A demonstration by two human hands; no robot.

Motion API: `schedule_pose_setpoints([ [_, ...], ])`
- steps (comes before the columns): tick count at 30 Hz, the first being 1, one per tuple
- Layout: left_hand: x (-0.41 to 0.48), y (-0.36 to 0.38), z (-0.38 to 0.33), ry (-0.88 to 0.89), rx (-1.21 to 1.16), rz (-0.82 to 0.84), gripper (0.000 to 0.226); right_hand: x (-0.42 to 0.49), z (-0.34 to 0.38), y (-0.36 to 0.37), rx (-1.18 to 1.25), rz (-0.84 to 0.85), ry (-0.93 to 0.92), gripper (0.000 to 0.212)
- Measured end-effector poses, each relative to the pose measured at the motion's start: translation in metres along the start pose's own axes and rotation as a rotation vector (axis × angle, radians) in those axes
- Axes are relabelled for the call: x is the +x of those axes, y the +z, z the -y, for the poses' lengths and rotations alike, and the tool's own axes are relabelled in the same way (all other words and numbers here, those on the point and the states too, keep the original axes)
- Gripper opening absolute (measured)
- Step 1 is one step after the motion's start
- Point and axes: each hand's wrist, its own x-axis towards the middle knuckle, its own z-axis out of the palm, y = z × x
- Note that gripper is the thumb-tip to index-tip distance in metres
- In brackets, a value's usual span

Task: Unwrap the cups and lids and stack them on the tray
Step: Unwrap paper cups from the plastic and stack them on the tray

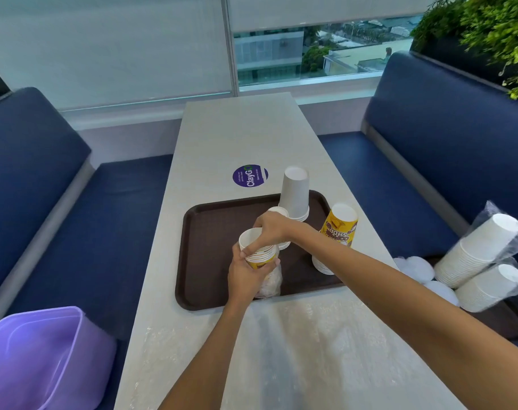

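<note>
Our left hand [246, 279] grips nested yellow cups [260, 257], mouths up, over the tray's [210, 232] near edge. Clear wrap [271, 284] hangs off their bottom. Our right hand [271, 229] pinches the top rims. Upside-down on the tray are a white cup stack [294, 193] at the far right corner and a yellow stack [337, 232] at the right edge. A loose plastic sheet [296, 335] covers the table's [237, 137] near end. Wrapped white cup sleeves [482, 247] lie on the right seat [385, 179]. A purple bin [36, 359] sits near left.
</note>
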Motion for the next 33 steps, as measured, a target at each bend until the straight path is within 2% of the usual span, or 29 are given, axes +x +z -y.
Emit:
schedule_pose_setpoints([
  [33, -0.004, 0.005, -0.002, 0.037, 0.101, 0.005, 0.084, -0.005, 0.003, -0.023, -0.094, -0.012, -0.018, 0.067],
])
